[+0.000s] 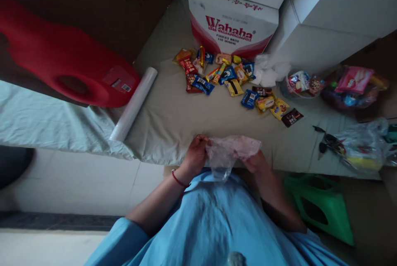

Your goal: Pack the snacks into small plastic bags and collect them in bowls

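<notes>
Head camera view: both hands close their grip on one clear plastic bag (231, 150). The left hand (195, 156) pinches its left edge with curled fingers, and the right hand (254, 161), partly hidden behind the film, clasps its right end. The bag is crumpled and hangs between the two hands at the near edge of the table (173, 121), just above the person's blue garment (211, 224). A red string bracelet (178, 179) circles the left wrist.

Farther out on the cloth-covered table, snack packets (229, 76) lie scattered in a loose heap, well apart from the hands. Behind them stands a Wahaha carton (231, 26), with a crumpled white bag (269, 69) beside it. To the left, a roll of clear film (134, 104) lies at a slant, its far end near a red plastic stool (62, 63) tipped on its side. To the right, a black-handled tool (328, 140) rests by a filled clear sack (366, 146), and more bagged snacks (353, 86) sit at the far right. A green stool (325, 208) stands on the floor by the right forearm.
</notes>
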{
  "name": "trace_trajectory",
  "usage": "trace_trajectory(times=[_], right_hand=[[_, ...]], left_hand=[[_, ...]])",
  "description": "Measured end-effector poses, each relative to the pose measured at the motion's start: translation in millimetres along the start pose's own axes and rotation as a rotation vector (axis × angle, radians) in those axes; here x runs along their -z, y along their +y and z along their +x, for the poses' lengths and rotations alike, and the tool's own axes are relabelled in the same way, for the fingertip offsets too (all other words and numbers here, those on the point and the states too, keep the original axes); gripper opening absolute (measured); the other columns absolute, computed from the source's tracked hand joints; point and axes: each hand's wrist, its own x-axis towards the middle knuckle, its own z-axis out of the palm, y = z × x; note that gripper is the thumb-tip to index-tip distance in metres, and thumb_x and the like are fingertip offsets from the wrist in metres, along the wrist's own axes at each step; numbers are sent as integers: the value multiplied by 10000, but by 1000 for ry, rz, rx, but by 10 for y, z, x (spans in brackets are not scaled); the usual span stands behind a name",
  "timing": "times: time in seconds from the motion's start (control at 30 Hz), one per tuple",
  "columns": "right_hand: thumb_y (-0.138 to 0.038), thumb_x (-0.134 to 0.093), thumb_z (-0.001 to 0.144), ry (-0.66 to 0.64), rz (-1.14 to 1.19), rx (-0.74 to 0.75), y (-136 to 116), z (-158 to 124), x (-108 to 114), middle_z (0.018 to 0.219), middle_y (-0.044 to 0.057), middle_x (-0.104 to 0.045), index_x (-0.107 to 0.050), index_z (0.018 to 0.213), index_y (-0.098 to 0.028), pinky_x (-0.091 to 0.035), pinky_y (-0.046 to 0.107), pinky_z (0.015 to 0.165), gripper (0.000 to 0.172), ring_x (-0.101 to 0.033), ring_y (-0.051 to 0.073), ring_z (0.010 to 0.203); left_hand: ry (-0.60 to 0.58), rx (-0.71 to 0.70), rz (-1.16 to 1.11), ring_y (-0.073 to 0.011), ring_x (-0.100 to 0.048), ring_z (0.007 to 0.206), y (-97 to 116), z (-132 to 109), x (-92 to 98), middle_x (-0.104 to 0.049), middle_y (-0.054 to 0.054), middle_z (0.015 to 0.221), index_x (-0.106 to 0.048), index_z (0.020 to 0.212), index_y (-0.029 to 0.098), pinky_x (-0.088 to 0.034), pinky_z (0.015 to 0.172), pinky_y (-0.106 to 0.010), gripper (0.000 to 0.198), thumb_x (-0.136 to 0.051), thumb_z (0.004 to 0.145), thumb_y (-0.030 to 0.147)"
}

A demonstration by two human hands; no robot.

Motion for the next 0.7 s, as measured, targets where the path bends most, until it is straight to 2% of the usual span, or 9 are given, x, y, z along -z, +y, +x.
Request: trace_trajectory(times=[0.1, 0.23, 0.3, 0.33, 0.43, 0.5, 0.57, 0.63, 0.7], right_hand=[[-589, -758, 682, 13, 257, -176, -37, 0, -80, 736, 54, -717, -677, 792, -237, -543, 339, 534, 378, -649, 213, 619], [-429, -766, 640, 13, 260, -214, -181, -33, -110, 649, 18, -635, -653, 652, -207, -469, 252, 466, 249, -528, 132, 526], [-405, -742, 649, -28, 223, -222, -262, -63, -91, 630, -5, -589, -622, 629, -211, -423, 222, 433, 229, -487, 111, 506], [-397, -729, 652, -60, 197, -231, -296, -81, -76, 619, -15, -568, -605, 624, -215, -399, 212, 417, 223, -471, 106, 497], [-386, -676, 666, -183, 118, -260, -355, -139, -22, 588, -28, -529, -553, 612, -221, -347, 199, 388, 213, -438, 99, 468], [-374, -649, 677, -264, 79, -264, -365, -176, 13, 580, -36, -513, -533, 609, -220, -331, 197, 382, 204, -421, 91, 447], [-357, -631, 698, -340, 52, -245, -370, -204, 44, 593, -41, -504, -526, 607, -219, -335, 200, 389, 195, -419, 89, 442], [-343, -621, 723, -392, 20, -171, -388, -219, 71, 618, -32, -511, -521, 594, -219, -374, 211, 428, 205, -454, 102, 479], [-360, -626, 754, -420, -45, -28, -423, -223, 99, 668, -3, -560, -524, 573, -220, -471, 249, 543, 251, -545, 140, 595]], left_hand=[[-3, 3, 76, -85, -397, 551, -5, -3, 4, -511, 53, 711, -512, 805, 216, -305, 504, -218, 316, -690, 850, 473], [-70, -4, 194, -129, -496, 637, 12, 14, 65, -602, 1, 773, -617, 911, 197, -369, 561, -248, 315, -612, 890, 511], [-117, -49, 229, -172, -603, 822, 48, 23, 92, -677, -36, 964, -641, 1120, 202, -449, 693, -270, 365, -678, 829, 419], [-149, -88, 253, -199, -627, 943, 74, 24, 96, -686, -48, 1060, -623, 1217, 214, -473, 789, -293, 474, -721, 776, 356], [-226, -238, 401, -265, -576, 1221, 166, 23, 49, -665, -84, 1243, -566, 1375, 234, -416, 1058, -384, 751, -807, 664, 231], [-235, -299, 491, -276, -557, 1265, 209, 23, -28, -661, -100, 1278, -560, 1393, 233, -376, 1117, -411, 793, -849, 655, 239], [-249, -264, 496, -257, -617, 1160, 217, 28, -120, -692, -93, 1189, -587, 1344, 217, -429, 1055, -398, 715, -857, 687, 298], [-264, -136, 427, -205, -660, 898, 197, 34, -198, -705, -60, 987, -634, 1213, 189, -498, 851, -342, 532, -811, 759, 400], [-261, -6, 367, -150, -594, 676, 165, 34, -243, -668, -21, 821, -659, 1053, 173, -453, 648, -287, 411, -753, 813, 492]])
